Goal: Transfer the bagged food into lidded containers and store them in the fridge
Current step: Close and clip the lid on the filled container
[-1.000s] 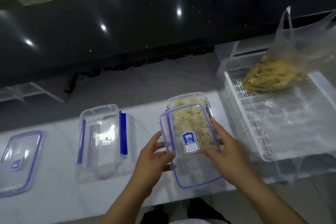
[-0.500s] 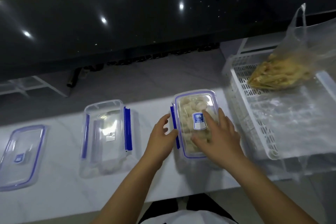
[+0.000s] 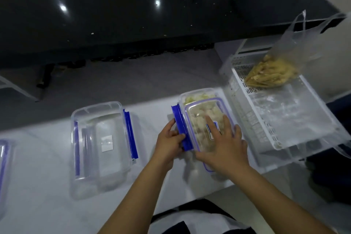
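Observation:
A clear container filled with pale food chunks stands on the white counter. Its blue-rimmed lid lies on top, shifted toward me so the far end of the food shows. My left hand pinches the lid's blue side clip. With straight fingers, my right hand presses flat on the lid. A second clear container with blue clips stands empty to the left. A plastic bag of yellowish food sticks lies in the white basket at the right.
Another blue-rimmed lid lies at the far left edge of the counter. A crumpled empty clear bag lines the basket. A dark glossy counter rises behind, across a grey floor gap.
The lid came down from being held above the container onto it. My left hand moved to the blue side clip and now pinches it; my right hand presses on the lid.

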{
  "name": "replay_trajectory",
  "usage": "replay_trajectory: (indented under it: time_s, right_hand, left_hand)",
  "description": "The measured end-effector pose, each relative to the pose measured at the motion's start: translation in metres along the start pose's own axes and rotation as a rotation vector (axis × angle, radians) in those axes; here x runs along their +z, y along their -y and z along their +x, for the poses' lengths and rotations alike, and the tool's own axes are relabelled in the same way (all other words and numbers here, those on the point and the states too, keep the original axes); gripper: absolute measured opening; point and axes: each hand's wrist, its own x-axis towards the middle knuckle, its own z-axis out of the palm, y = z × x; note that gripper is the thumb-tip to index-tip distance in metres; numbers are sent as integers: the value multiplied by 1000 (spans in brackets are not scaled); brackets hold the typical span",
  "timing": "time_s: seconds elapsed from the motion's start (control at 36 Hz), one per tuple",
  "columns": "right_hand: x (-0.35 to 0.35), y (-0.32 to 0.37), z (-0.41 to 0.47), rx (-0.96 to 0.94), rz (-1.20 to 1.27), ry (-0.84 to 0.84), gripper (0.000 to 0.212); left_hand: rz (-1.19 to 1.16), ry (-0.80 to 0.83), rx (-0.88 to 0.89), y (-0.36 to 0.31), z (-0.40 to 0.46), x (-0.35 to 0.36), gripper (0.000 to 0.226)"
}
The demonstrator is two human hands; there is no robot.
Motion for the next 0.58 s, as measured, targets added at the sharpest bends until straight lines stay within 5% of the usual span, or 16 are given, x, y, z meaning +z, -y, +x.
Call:
replay_trajectory:
  time_s: [0.58]
  right_hand:
    - [4,-30,-85,54,119,-105,103]
  left_hand:
    - [-112,-15,-84,2,11,-1,62]
